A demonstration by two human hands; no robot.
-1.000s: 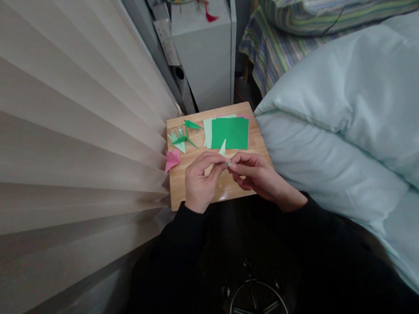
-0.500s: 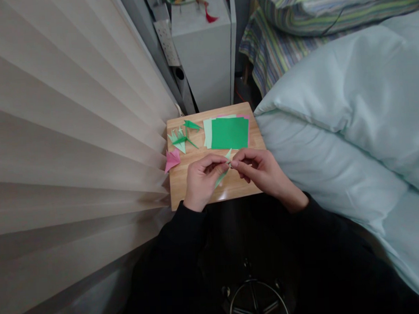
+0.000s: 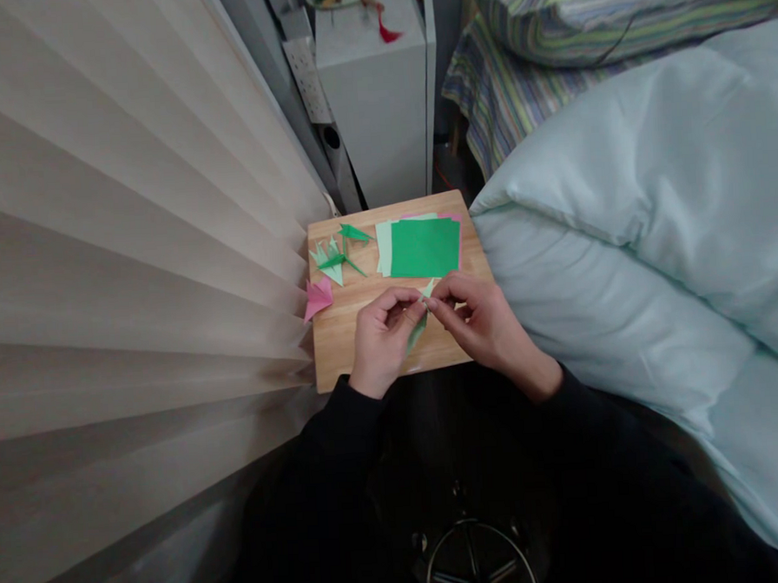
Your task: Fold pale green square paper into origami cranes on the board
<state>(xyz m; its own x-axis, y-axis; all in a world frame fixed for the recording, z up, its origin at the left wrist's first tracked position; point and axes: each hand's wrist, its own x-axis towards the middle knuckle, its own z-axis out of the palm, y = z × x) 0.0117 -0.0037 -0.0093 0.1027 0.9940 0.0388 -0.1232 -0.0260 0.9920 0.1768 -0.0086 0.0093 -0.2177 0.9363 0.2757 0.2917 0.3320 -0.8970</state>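
Between my fingertips is a small light-green folded paper [image 3: 417, 332], mostly covered by the hands. My left hand [image 3: 386, 333] pinches it from the left, with thumb and forefinger together. From the right, my right hand [image 3: 478, 315] pinches the same paper, and the fingertips of both hands nearly meet. One pale tip of the paper points up past the fingers, and another part hangs down below the left thumb. Just beyond the hands lies a stack of square paper sheets [image 3: 424, 248], dark green on top, with light green and pink edges showing.
On the small wooden table [image 3: 340, 351], folded paper cranes in green [image 3: 332, 261] and a pink folded paper [image 3: 318, 298] lie at the left. A pleated curtain [image 3: 166, 277] borders the left side, a pale quilt [image 3: 622, 253] the right. A white cabinet [image 3: 380, 118] stands behind.
Both hands keep their pinch on the light-green paper. My right wrist has lowered and turned slightly, the left hand has shifted a little right, and the paper is tilted more upright.
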